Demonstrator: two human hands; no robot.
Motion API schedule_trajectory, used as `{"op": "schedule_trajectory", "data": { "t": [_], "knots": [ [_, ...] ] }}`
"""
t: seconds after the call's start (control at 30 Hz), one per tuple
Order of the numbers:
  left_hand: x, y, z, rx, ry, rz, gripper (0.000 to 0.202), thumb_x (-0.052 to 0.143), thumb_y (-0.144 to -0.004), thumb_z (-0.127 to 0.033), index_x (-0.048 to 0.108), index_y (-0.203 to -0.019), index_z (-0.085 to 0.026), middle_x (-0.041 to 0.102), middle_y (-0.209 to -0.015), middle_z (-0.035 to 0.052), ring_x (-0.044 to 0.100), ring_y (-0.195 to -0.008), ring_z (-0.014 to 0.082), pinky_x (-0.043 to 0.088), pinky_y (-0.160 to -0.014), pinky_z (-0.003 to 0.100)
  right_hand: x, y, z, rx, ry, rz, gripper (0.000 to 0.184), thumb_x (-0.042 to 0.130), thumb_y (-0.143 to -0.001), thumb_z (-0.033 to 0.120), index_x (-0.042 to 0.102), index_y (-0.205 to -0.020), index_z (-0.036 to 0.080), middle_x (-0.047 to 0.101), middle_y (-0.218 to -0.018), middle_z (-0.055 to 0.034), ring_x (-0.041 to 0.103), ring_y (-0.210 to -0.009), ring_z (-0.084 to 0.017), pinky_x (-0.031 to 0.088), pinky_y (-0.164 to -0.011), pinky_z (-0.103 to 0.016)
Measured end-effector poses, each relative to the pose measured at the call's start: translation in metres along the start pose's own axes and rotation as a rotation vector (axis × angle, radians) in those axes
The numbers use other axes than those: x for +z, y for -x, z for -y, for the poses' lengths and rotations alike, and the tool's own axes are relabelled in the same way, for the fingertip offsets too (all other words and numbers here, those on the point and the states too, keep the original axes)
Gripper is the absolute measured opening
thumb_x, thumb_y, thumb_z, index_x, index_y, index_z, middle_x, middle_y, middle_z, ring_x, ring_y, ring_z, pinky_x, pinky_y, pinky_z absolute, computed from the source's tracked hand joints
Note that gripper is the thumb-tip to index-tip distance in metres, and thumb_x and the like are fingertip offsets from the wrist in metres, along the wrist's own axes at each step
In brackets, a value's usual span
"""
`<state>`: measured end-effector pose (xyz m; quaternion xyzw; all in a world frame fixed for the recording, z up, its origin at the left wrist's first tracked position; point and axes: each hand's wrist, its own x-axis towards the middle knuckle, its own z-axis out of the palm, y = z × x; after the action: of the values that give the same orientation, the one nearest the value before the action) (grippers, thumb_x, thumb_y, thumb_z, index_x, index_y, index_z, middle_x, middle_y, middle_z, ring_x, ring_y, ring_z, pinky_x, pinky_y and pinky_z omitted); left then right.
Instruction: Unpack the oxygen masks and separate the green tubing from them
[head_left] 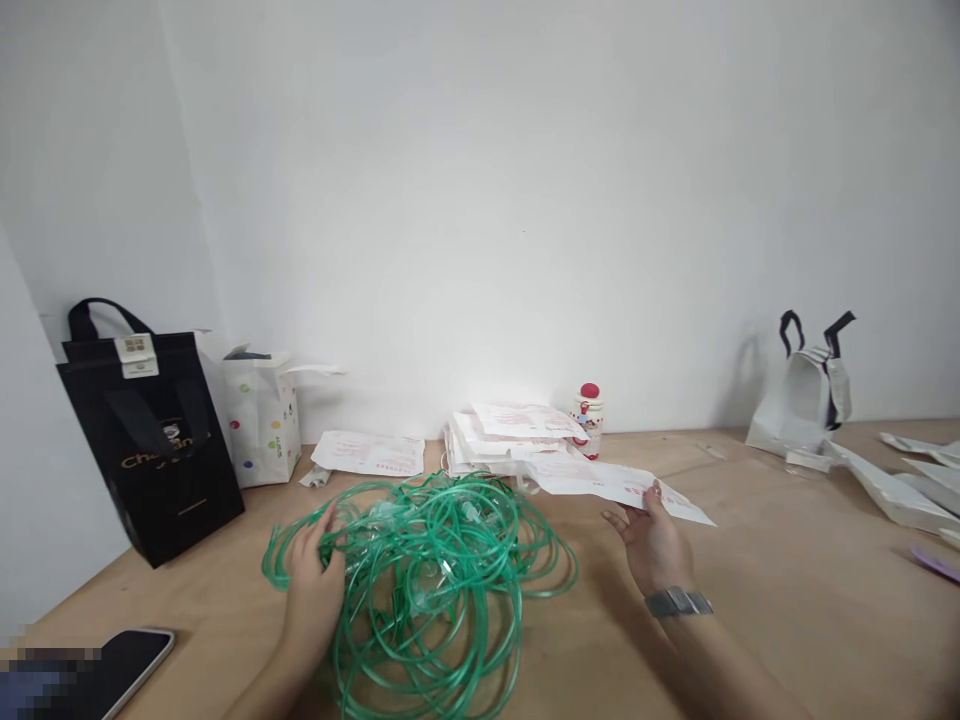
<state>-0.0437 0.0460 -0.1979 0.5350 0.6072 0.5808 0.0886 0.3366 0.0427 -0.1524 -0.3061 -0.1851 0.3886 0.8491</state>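
A large tangled heap of clear green tubing [480,600], with transparent plastic pieces among its coils, lies on the table in front of me. At the heap's left edge, my left hand [313,560] has its fingers and thumb curled about some of the coils; part of the grip is hidden. My right hand [656,540], wearing a metal watch at the wrist, pinches a flat white paper pouch [600,482] with red print between thumb and fingers. That pouch is held right of the heap, its far left end by the stack of similar pouches [517,420].
Another printed pouch [371,453] lies behind the heap. A black bag [172,500] and a dotted white bag [259,420] stand left. A red-lidded bottle [590,420] is by the wall. A phone [124,660] lies front left; a white bag [795,410] and white packets [892,490] are right.
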Motion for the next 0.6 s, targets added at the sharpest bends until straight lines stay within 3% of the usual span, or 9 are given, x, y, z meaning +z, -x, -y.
{"op": "schedule_trajectory", "data": {
  "t": [0.07,0.13,0.2,0.27,0.33,0.43,0.53,0.6],
  "knots": [
    [0.000,0.006,-0.005,0.124,-0.059,0.043,0.053,0.041,-0.078,-0.022,0.039,-0.132,-0.018,0.048,-0.124,0.0107,0.040,-0.121,0.0277,0.029,-0.103,0.047,0.001,0.002,0.000,-0.008,0.012,0.012,0.023,0.072,-0.063,0.029,0.058,-0.081,0.023,0.060,-0.077,0.0071,0.057,-0.065,-0.010,0.049,-0.047,-0.018],
    [-0.001,0.013,-0.010,0.351,-0.134,0.142,0.062,0.038,-0.078,-0.013,0.028,-0.138,-0.025,0.038,-0.135,0.0080,0.034,-0.127,0.0259,0.027,-0.105,0.048,0.001,0.004,0.000,0.000,0.018,0.017,0.026,0.073,-0.060,0.030,0.058,-0.081,0.024,0.060,-0.079,0.0068,0.057,-0.066,-0.010,0.049,-0.047,-0.019],
    [-0.002,0.022,-0.017,0.582,-0.209,0.304,0.065,0.037,-0.079,-0.009,0.024,-0.139,-0.031,0.030,-0.142,0.0047,0.027,-0.131,0.0251,0.025,-0.106,0.048,0.002,0.004,0.000,0.025,0.023,0.012,0.028,0.074,-0.058,0.031,0.057,-0.080,0.024,0.059,-0.080,0.0059,0.057,-0.067,-0.011,0.049,-0.047,-0.020],
    [-0.002,0.030,-0.023,0.732,-0.292,0.486,0.068,0.039,-0.079,-0.008,0.022,-0.140,-0.033,0.022,-0.148,0.0029,0.019,-0.135,0.0264,0.023,-0.107,0.050,0.003,0.003,0.000,0.049,0.039,0.004,0.030,0.074,-0.056,0.035,0.056,-0.077,0.023,0.059,-0.079,0.0047,0.057,-0.068,-0.013,0.048,-0.046,-0.021],
    [-0.003,0.035,-0.027,0.795,-0.367,0.604,0.070,0.041,-0.078,-0.008,0.021,-0.140,-0.032,0.012,-0.151,0.0025,0.012,-0.137,0.0291,0.022,-0.107,0.053,0.003,0.004,-0.001,0.020,0.080,-0.006,0.031,0.074,-0.055,0.038,0.056,-0.075,0.022,0.057,-0.077,0.0042,0.057,-0.068,-0.013,0.047,-0.045,-0.021],
    [-0.003,0.036,-0.028,0.807,-0.395,0.631,0.065,0.043,-0.081,-0.012,0.024,-0.139,-0.033,0.005,-0.152,0.0022,0.010,-0.137,0.0307,0.024,-0.106,0.054,0.001,0.008,-0.001,-0.151,0.224,-0.049,0.033,0.072,-0.056,0.044,0.057,-0.072,0.019,0.056,-0.074,0.0029,0.053,-0.065,-0.013,0.047,-0.045,-0.024],
    [-0.003,0.035,-0.025,0.791,-0.374,0.621,0.058,0.042,-0.084,-0.016,0.028,-0.138,-0.033,0.009,-0.152,0.0031,0.017,-0.136,0.0294,0.029,-0.104,0.052,0.004,0.019,0.004,-0.415,0.496,-0.070,0.037,0.064,-0.065,0.051,0.055,-0.058,0.017,0.057,-0.066,-0.0008,0.054,-0.067,-0.016,0.050,-0.056,-0.029],
    [-0.001,0.034,-0.022,0.775,-0.363,0.610,0.057,0.043,-0.084,-0.016,0.031,-0.137,-0.033,0.014,-0.151,0.0040,0.021,-0.135,0.0294,0.030,-0.104,0.052,0.015,0.025,0.011,-0.576,0.573,-0.017,0.038,0.060,-0.072,0.051,0.055,-0.056,0.016,0.059,-0.066,-0.0024,0.056,-0.071,-0.018,0.050,-0.065,-0.032]
  ]
}}
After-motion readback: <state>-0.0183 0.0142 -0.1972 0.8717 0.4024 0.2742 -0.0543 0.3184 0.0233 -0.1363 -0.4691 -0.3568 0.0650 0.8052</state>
